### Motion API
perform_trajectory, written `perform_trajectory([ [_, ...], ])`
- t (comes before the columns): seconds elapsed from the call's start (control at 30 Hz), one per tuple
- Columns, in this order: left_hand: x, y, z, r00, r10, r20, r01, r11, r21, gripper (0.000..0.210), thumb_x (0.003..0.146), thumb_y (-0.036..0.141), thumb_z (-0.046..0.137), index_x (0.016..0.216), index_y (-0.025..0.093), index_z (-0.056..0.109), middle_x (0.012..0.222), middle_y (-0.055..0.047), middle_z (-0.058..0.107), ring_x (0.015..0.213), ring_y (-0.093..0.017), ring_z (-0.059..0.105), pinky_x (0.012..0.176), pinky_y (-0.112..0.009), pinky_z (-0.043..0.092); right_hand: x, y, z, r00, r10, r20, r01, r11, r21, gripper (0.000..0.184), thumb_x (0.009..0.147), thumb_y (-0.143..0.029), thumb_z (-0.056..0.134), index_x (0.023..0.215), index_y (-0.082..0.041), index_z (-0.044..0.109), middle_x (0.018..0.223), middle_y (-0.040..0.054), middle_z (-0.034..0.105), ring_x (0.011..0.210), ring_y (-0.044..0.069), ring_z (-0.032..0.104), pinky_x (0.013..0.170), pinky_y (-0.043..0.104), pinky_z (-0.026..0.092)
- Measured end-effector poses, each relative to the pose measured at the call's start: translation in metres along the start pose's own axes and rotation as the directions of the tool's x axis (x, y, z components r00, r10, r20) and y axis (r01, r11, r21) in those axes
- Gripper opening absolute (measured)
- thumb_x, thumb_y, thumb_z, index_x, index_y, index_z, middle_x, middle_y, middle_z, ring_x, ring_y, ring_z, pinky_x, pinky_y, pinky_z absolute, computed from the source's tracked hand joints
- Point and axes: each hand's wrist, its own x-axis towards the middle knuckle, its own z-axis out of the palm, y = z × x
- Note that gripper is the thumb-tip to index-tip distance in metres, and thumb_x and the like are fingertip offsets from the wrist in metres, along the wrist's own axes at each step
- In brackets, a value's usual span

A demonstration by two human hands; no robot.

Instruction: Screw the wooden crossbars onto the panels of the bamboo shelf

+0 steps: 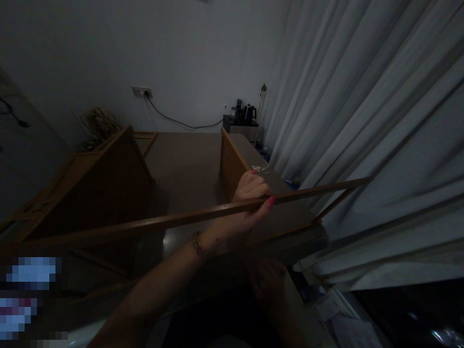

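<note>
My left hand (253, 193), with red nails and a bracelet at the wrist, is closed round the long top bar of a wooden frame (174, 221). The bar runs across the view, and a short side piece slopes down at its right end. The thumb lies on the near side and the fingers pass over the far side. Lower down, my right hand (266, 280) is in deep shadow below the frame. Its fingers are too dim to make out, and so is whatever it may touch.
Wooden panels stand at left (90, 198) and beyond my hand (234, 162). Small white pieces (259, 168) lie on a grey surface. A black kettle (249, 113) sits on a cabinet (241, 124), its cord leading to a wall socket (139, 92). Pale curtains (348, 96) hang at right.
</note>
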Motion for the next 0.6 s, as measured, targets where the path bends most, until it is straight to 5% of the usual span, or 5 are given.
perform_trajectory([
  [0.27,-0.001,0.001,-0.002,0.999,-0.033,0.031,0.032,0.999,0.007,0.031,0.099,0.039,0.034,0.076,0.021,0.046,0.076,0.000,0.051,0.083,-0.017,0.052,0.102,-0.043,0.041,-0.010,-0.003,0.011,0.958,0.288,-0.008,-0.278,0.931,0.235,0.022,0.094,-0.038,0.052,0.107,-0.022,0.060,0.089,0.0058,0.070,0.079,0.021,0.063,0.069,0.033,0.046],
  [0.6,0.001,0.000,0.001,1.000,0.013,-0.025,-0.013,1.000,-0.023,0.033,0.099,0.039,0.035,0.075,0.021,0.048,0.075,0.001,0.049,0.080,-0.015,0.050,0.103,-0.041,0.041,-0.001,-0.002,-0.002,0.996,0.072,0.052,-0.070,0.997,-0.037,0.033,0.100,-0.036,0.040,0.075,-0.024,0.058,0.072,0.0014,0.063,0.074,0.020,0.055,0.075,0.035,0.031],
])
